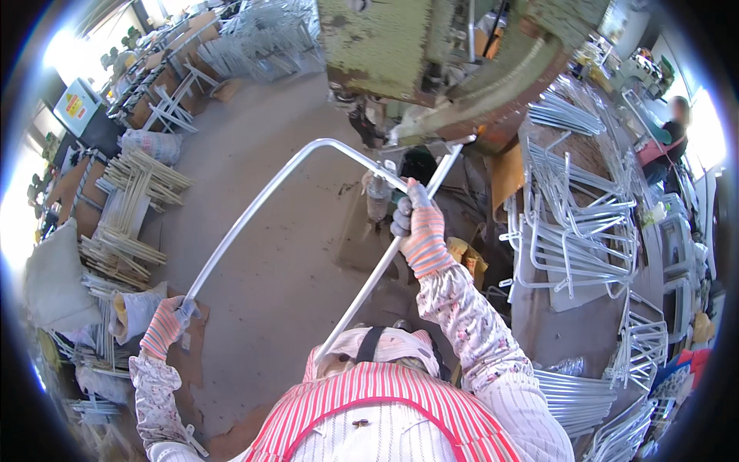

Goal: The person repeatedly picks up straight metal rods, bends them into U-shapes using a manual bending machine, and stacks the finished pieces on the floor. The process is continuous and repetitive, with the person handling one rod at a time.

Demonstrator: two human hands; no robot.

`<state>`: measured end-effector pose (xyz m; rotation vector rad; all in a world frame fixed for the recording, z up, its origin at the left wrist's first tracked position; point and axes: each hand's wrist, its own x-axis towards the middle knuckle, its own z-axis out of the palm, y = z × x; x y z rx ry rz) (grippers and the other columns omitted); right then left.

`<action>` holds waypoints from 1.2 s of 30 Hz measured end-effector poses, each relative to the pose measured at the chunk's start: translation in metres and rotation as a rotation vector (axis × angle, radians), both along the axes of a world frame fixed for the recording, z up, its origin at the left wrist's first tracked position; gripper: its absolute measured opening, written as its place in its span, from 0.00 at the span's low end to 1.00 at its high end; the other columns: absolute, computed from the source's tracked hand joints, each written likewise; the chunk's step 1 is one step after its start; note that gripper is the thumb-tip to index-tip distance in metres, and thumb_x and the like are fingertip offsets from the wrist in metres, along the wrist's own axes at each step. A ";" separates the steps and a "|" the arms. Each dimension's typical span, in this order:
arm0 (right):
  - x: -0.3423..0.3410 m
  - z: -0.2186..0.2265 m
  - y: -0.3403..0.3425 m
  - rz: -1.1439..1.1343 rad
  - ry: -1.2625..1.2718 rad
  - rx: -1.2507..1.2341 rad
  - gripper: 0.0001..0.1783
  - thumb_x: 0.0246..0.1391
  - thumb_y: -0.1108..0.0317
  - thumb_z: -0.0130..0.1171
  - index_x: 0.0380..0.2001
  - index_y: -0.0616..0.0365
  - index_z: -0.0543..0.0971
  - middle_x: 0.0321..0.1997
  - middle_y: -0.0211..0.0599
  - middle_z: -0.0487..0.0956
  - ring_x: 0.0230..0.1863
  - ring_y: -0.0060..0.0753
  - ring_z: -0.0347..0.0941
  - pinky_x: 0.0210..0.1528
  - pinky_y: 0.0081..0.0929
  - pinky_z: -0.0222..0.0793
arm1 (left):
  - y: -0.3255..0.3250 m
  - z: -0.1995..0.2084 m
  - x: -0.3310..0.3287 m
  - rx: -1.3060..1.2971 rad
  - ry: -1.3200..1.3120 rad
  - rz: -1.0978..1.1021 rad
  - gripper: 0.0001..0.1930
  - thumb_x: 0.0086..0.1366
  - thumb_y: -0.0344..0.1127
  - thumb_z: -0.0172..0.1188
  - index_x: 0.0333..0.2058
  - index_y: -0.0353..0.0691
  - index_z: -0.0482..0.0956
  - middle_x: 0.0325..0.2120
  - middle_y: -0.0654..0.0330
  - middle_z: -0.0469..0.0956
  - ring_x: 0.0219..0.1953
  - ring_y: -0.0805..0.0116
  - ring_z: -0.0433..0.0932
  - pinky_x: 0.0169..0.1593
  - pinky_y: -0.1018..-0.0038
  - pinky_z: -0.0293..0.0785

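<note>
A silvery bent metal tube (265, 196) arches in front of me. My left hand (168, 327), in a striped glove with grey fingertips, is closed round its lower left end. My right hand (422, 231), gloved alike, grips the tube's other side, where it meets a straight length of tube (362, 295). That length slants from beneath the machine down to my lap. Whether both lengths are one piece is hidden by my right fingers. The upper end lies close under a worn green machine (385, 50); I cannot tell whether they touch.
Bent tube frames (573, 231) lie piled on a bench to the right, with more bundles (573, 400) below. Stacked tube pieces (127, 246) and a white sack (61, 285) line the left side. A person (668, 146) is at the far right. A pedal-like block (377, 196) stands below the machine.
</note>
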<state>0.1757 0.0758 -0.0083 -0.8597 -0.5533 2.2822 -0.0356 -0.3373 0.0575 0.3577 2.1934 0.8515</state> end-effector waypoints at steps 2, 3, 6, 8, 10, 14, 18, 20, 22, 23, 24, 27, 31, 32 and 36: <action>0.006 0.006 -0.005 -0.079 -0.041 0.074 0.10 0.58 0.56 0.57 0.35 0.48 0.74 0.15 0.17 0.57 0.11 0.15 0.48 0.15 0.20 0.42 | -0.014 -0.019 -0.005 -0.058 0.386 -0.123 0.12 0.65 0.38 0.55 0.33 0.34 0.79 0.16 0.72 0.69 0.18 0.77 0.68 0.22 0.76 0.62; 0.010 0.009 -0.014 -0.116 -0.049 0.037 0.09 0.59 0.56 0.56 0.34 0.48 0.73 0.14 0.18 0.57 0.11 0.15 0.48 0.15 0.20 0.42 | -0.023 -0.036 0.001 -0.061 0.729 -0.194 0.11 0.65 0.37 0.54 0.35 0.34 0.79 0.19 0.69 0.72 0.22 0.73 0.72 0.26 0.73 0.66; 0.030 0.017 -0.058 -0.188 0.056 -0.053 0.08 0.60 0.59 0.53 0.31 0.49 0.70 0.14 0.18 0.55 0.12 0.15 0.48 0.15 0.20 0.43 | 0.025 -0.041 0.058 0.092 0.936 -0.096 0.17 0.60 0.30 0.55 0.50 0.36 0.73 0.37 0.57 0.79 0.42 0.59 0.77 0.45 0.67 0.72; 0.039 0.007 -0.089 -0.108 0.291 -0.014 0.09 0.60 0.59 0.53 0.31 0.50 0.69 0.15 0.22 0.58 0.14 0.19 0.54 0.17 0.23 0.50 | 0.062 -0.044 0.108 0.328 0.833 -0.282 0.25 0.58 0.27 0.57 0.56 0.37 0.66 0.39 0.57 0.79 0.42 0.64 0.77 0.46 0.71 0.72; 0.039 0.029 -0.119 -0.062 0.309 -0.056 0.11 0.58 0.58 0.55 0.31 0.51 0.69 0.18 0.28 0.64 0.18 0.26 0.61 0.22 0.28 0.58 | 0.097 -0.023 0.158 0.262 0.489 -0.500 0.27 0.55 0.25 0.57 0.55 0.36 0.66 0.36 0.57 0.79 0.39 0.67 0.78 0.43 0.73 0.72; 0.056 0.015 -0.133 0.544 0.080 0.429 0.16 0.59 0.56 0.55 0.41 0.58 0.76 0.32 0.35 0.76 0.32 0.32 0.72 0.37 0.28 0.69 | 0.066 -0.004 0.168 0.209 0.581 -0.359 0.16 0.52 0.22 0.56 0.42 0.32 0.77 0.22 0.62 0.77 0.25 0.72 0.76 0.30 0.76 0.71; 0.063 0.035 -0.101 0.281 0.019 1.908 0.19 0.40 0.64 0.63 0.40 0.44 0.79 0.36 0.30 0.76 0.41 0.35 0.74 0.47 0.34 0.69 | -0.040 0.016 0.153 0.026 0.226 -0.085 0.09 0.57 0.34 0.60 0.32 0.34 0.82 0.13 0.64 0.72 0.16 0.78 0.68 0.21 0.78 0.63; 0.034 0.049 -0.099 -0.179 0.059 2.245 0.15 0.40 0.62 0.62 0.36 0.38 0.79 0.45 0.30 0.73 0.52 0.33 0.69 0.51 0.41 0.67 | -0.067 0.020 0.155 0.051 0.007 0.016 0.13 0.59 0.39 0.59 0.32 0.32 0.82 0.12 0.69 0.69 0.15 0.83 0.64 0.20 0.80 0.57; 0.002 0.052 -0.088 -0.147 -0.019 2.383 0.10 0.43 0.59 0.61 0.32 0.42 0.78 0.38 0.31 0.75 0.45 0.34 0.72 0.46 0.37 0.68 | -0.076 0.020 0.154 0.143 -0.135 0.064 0.18 0.61 0.44 0.58 0.31 0.30 0.82 0.11 0.73 0.66 0.15 0.86 0.60 0.19 0.82 0.52; -0.009 0.051 -0.082 0.032 -0.088 2.475 0.10 0.44 0.57 0.61 0.31 0.43 0.77 0.35 0.31 0.75 0.42 0.34 0.73 0.43 0.37 0.68 | -0.075 0.019 0.155 0.120 -0.124 0.056 0.24 0.63 0.50 0.57 0.31 0.29 0.81 0.10 0.72 0.65 0.14 0.85 0.60 0.19 0.82 0.52; -0.019 0.050 -0.075 0.222 -0.167 2.559 0.10 0.45 0.55 0.60 0.30 0.44 0.77 0.32 0.30 0.75 0.39 0.35 0.73 0.40 0.36 0.68 | -0.070 0.017 0.153 0.115 -0.151 0.060 0.24 0.63 0.51 0.56 0.31 0.29 0.81 0.10 0.72 0.65 0.14 0.84 0.60 0.19 0.82 0.53; -0.042 0.041 -0.054 0.481 -0.197 2.595 0.15 0.46 0.48 0.59 0.26 0.47 0.76 0.24 0.29 0.74 0.32 0.36 0.73 0.34 0.34 0.65 | -0.049 0.017 0.142 0.087 -0.229 0.054 0.27 0.64 0.54 0.54 0.31 0.29 0.81 0.10 0.71 0.65 0.13 0.83 0.60 0.19 0.82 0.53; -0.055 0.032 -0.041 0.608 -0.207 2.575 0.20 0.47 0.42 0.58 0.23 0.47 0.76 0.22 0.29 0.75 0.29 0.35 0.75 0.32 0.34 0.66 | -0.038 0.030 0.123 0.077 -0.326 0.057 0.26 0.65 0.53 0.54 0.32 0.29 0.81 0.10 0.68 0.68 0.13 0.83 0.62 0.19 0.82 0.56; -0.057 0.032 -0.039 0.653 -0.221 2.563 0.20 0.47 0.42 0.57 0.23 0.48 0.76 0.22 0.29 0.76 0.29 0.35 0.76 0.32 0.34 0.66 | -0.033 0.038 0.118 0.028 -0.253 0.049 0.23 0.65 0.50 0.54 0.32 0.30 0.81 0.11 0.68 0.69 0.14 0.82 0.63 0.19 0.81 0.58; -0.068 0.043 -0.045 0.708 -0.243 2.444 0.21 0.48 0.43 0.58 0.23 0.50 0.78 0.22 0.34 0.77 0.29 0.40 0.77 0.31 0.37 0.67 | -0.048 0.053 0.095 -0.090 0.185 0.112 0.09 0.63 0.34 0.55 0.35 0.35 0.81 0.20 0.62 0.77 0.23 0.76 0.75 0.28 0.77 0.71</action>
